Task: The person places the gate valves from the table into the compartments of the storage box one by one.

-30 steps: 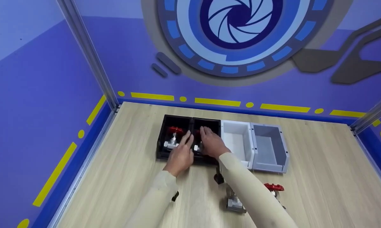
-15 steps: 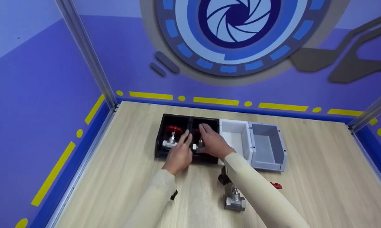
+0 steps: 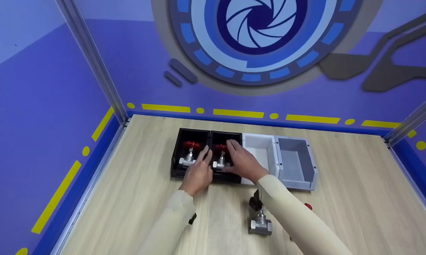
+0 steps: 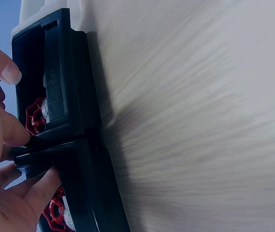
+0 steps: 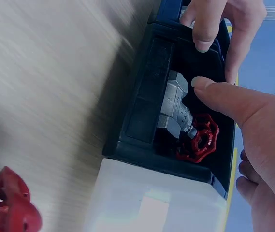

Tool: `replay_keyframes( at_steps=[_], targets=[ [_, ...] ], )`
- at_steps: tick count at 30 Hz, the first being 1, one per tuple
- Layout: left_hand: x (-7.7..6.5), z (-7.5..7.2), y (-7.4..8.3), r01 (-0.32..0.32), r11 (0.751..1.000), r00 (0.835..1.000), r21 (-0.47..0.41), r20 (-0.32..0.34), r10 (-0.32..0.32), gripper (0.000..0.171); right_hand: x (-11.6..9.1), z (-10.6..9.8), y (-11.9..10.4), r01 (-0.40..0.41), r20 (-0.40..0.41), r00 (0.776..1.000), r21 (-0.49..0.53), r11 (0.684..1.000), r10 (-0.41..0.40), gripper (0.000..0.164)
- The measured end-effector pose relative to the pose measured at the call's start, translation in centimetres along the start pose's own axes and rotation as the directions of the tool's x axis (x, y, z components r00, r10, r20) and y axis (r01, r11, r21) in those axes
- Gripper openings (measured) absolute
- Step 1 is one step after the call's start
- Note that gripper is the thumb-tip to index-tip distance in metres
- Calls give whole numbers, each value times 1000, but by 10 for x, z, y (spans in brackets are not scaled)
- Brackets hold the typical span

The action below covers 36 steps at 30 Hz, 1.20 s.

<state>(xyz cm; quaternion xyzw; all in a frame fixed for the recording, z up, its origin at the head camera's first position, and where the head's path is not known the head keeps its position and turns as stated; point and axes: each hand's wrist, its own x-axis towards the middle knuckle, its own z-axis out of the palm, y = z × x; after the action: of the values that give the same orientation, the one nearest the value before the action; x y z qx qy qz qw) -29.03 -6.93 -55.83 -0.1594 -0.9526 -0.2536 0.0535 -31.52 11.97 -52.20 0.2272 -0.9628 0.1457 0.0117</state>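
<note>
Two black bins stand side by side at the back of the table in the head view. Silver valves with red handwheels lie in them, one valve [image 3: 187, 161] in the left black bin [image 3: 178, 173] and another valve [image 3: 220, 163] in the right black bin [image 3: 227, 178]. My left hand [image 3: 197, 175] pinches the divider where the bins meet, fingers on both sides of it. Over the right bin, my right hand [image 3: 246, 163] has its fingers extended and holds nothing. Its thumb [image 5: 214, 94] points in beside the valve, which lies on its side there.
A white bin [image 3: 276, 166] and a grey bin [image 3: 294, 164] continue the row to the right. Nearer on the table stands a valve with a black handle [image 3: 260, 225]. A red handwheel [image 3: 308, 206] shows past my right sleeve. Printed walls enclose the table.
My right hand has drawn back to the right from the valve in the right black bin, leaving more of that valve visible. The left hand stays at the divider.
</note>
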Motion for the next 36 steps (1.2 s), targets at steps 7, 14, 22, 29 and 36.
replay_keyframes(
  at_steps=[7, 14, 22, 29, 36],
  targets=[
    [0, 1, 0, 12, 1000, 1000, -10, 5, -11, 61, -9, -4, 6, -32, -1, 999, 19, 999, 32, 98],
    [0, 0, 0, 19, 1000, 1000, -18, 5, -19, 62, -17, -4, 9, -60, -2, 998, 56, 997, 60, 99],
    [-1, -1, 1, 9, 1000, 1000, -9, 10, -9, 62, -25, -2, 12, -68, -21, 997, 63, 996, 69, 99],
    [-1, 0, 1, 29, 1000, 1000, -10, 9, -29, 62, -31, 1, 14, -68, -36, 997, 76, 995, 71, 101],
    [-1, 1, 1, 37, 999, 999, -23, 16, -37, 61, -38, 2, 17, -93, -25, 995, 113, 989, 97, 100]
  ],
)
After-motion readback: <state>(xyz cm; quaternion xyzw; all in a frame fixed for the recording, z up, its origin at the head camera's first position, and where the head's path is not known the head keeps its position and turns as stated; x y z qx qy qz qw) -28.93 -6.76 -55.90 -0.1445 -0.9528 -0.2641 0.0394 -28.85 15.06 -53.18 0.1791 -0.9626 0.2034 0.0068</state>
